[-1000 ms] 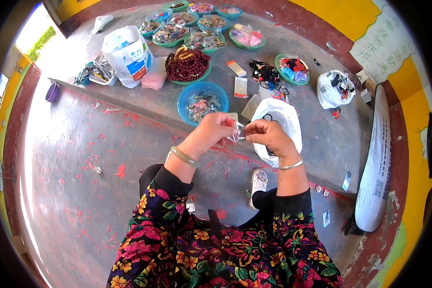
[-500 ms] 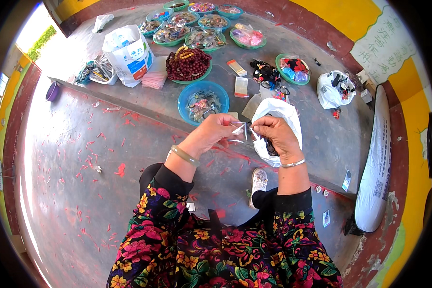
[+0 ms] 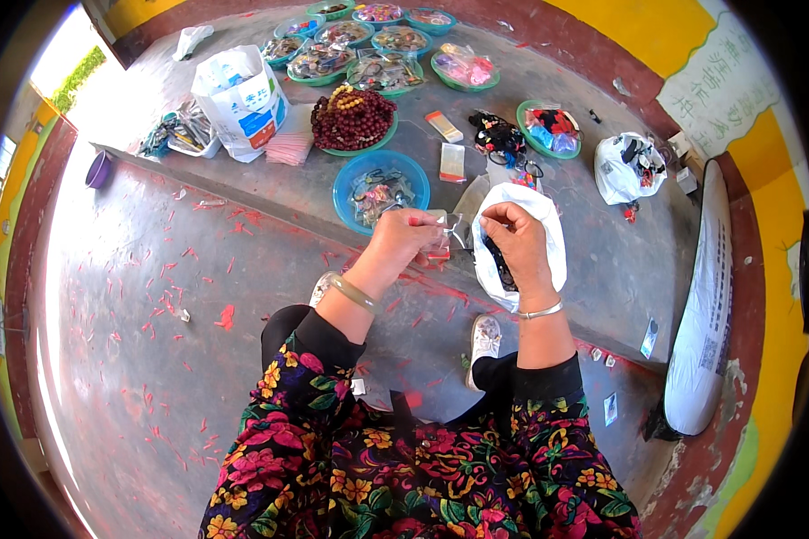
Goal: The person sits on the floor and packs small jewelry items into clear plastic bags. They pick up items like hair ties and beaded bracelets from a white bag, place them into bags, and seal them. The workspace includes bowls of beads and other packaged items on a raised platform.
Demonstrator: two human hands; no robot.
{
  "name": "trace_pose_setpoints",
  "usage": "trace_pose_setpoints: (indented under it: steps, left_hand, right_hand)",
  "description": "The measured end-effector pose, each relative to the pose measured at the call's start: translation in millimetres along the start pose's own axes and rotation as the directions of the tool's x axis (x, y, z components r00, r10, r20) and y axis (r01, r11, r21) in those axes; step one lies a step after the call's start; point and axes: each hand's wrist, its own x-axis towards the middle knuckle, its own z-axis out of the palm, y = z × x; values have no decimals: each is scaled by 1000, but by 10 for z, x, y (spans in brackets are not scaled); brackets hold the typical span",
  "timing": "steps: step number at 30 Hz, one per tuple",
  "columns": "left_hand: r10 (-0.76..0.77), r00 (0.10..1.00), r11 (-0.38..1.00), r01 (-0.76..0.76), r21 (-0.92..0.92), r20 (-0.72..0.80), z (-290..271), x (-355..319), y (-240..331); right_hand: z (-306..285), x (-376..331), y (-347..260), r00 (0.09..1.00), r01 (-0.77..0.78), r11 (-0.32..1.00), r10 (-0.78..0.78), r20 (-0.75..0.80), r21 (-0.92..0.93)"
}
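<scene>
Clear plastic, at the grip: my left hand [image 3: 403, 238] pinches a small transparent sleeve [image 3: 447, 231] by its near edge, fingers pressed together on it, so that its mouth points toward the other hand.
Right hand [image 3: 515, 241]: fingers curled together at the sleeve's far side. I cannot tell whether they clamp the sleeve itself or some small piece at its opening.
Why held so: both hands meet in the air above the lap, apparently so the thin sleeve stays taut and open while I work at it.
Behind the grip: a white plastic bag [image 3: 548, 235] lies open directly beyond my right hand, dark items showing inside, within easy reach.
Beyond the grip, left: a blue bowl [image 3: 346, 184] of small mixed pieces sits just past my left hand. Farther out, a green dish heaped with dark red beads [image 3: 352, 118].
Far from the grip: a row of further bowls [image 3: 395, 40], a white printed sack [image 3: 238, 94], and a second white bag [image 3: 622, 169] to the right.
Surface: grey concrete floor [image 3: 144, 269], one low step up under the bowls, scattered with red scraps.
Room: yellow wall [image 3: 786, 296] with a dark red base. A long white sack [image 3: 705, 305] leans against it, right of the grip.
</scene>
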Motion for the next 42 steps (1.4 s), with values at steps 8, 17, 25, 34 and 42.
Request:
trace_pose_setpoints:
  steps: [8,17,25,34,42]
  left_hand:
    - [71,997,992,-69,-110,13,75,-74,117]
    - [39,998,991,-33,-129,45,92,-35,50]
    - [7,1000,987,-9,-161,-14,134,-49,68]
    - [29,996,984,-14,-176,81,128,2,-4]
    - [41,999,956,-43,-292,-12,122,-10,-1]
  right_hand:
    - [-8,17,37,943,-333,775,280,182,537]
    - [10,-20,57,935,-309,817,167,313,487]
    - [75,-84,-132,954,-243,853,125,271,462]
    - [54,-84,-93,960,-213,847,89,264,488]
    - [69,-94,-208,951,-197,878,63,303,436]
